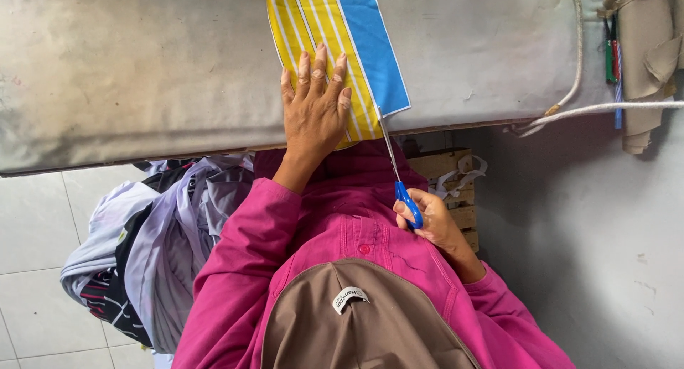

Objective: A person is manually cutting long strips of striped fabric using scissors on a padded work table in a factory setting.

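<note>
Long-sleeved magenta shirt, button-front placket, one matching round button visible at the chest. Stitched seams along placket and shoulders. Sleeves run down to the wrists, cuffs plain, cloth creased at the elbows. Brown cap brim at the bottom of the view, small white sewn-on label on it. Left hand (314, 107) and right hand (436, 221) bare, no rings or gloves seen
</note>
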